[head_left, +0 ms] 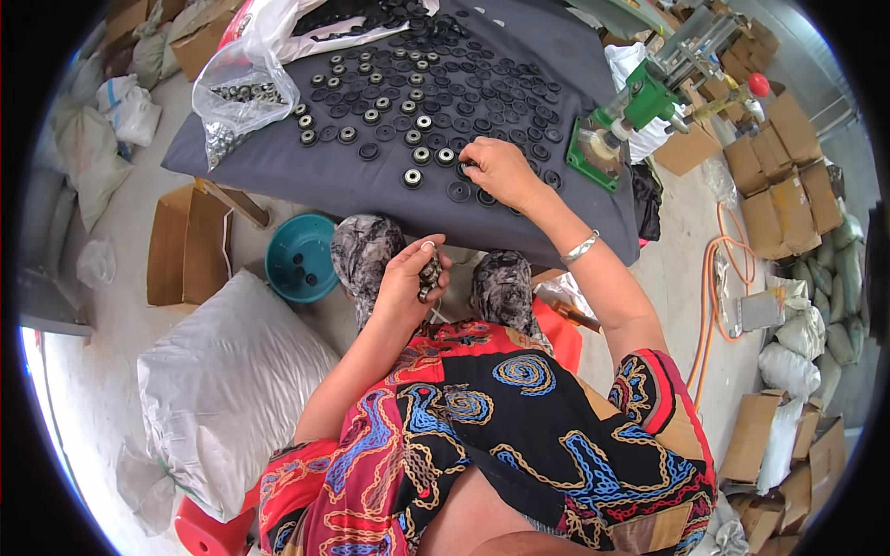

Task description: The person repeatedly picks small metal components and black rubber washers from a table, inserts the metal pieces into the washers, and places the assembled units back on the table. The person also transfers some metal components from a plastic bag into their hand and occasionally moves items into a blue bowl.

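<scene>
My left hand (405,281) is closed around several small metal bearings (429,273), held above my lap just off the table's near edge. At the near side of the cloth-covered table (306,190), my right hand (501,173) reaches down with thumb and fingers pinched together over the black rings; what lies between the fingertips is hidden. Many round black plastic rings (458,191) lie flat on the cloth. Several of them, mostly left of my right hand, have a shiny bearing (413,178) sitting in the centre.
A clear bag of bearings (243,97) rests at the table's left edge, near a white sack of black rings (324,37). On the right stands a green hand press (640,107) with a red knob. Below are a teal basin (303,287), a cardboard box (176,246) and a stuffed sack (227,371).
</scene>
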{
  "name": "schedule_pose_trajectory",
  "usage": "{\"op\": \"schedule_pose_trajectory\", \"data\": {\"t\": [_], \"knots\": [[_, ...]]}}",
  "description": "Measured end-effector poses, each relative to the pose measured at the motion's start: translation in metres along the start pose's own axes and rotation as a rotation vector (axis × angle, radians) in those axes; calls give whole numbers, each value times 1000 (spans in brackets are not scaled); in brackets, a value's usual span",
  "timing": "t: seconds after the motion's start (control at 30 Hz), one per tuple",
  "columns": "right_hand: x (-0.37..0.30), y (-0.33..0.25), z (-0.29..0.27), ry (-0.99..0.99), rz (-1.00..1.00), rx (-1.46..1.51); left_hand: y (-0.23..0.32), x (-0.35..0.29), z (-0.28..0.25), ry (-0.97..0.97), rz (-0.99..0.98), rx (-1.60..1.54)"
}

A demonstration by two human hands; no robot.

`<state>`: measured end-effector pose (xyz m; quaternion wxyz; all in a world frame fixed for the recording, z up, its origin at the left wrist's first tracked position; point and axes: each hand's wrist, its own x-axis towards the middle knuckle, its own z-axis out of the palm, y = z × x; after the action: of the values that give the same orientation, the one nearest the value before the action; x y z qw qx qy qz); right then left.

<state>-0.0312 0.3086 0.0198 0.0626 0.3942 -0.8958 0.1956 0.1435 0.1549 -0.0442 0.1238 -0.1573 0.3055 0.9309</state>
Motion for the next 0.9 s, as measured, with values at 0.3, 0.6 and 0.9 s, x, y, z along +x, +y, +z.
{"op": "schedule_pose_trajectory", "data": {"t": [0.3, 0.6, 0.9], "knots": [[4, 0, 5, -67, -17, -50, 2, -2, 2, -7, -8, 18], [-37, -41, -11, 74, -229, 34, 3, -2, 14, -45, 10, 36], [-92, -52, -8, -239, -11, 683, -12, 1, 22, -173, -151, 53]]}}
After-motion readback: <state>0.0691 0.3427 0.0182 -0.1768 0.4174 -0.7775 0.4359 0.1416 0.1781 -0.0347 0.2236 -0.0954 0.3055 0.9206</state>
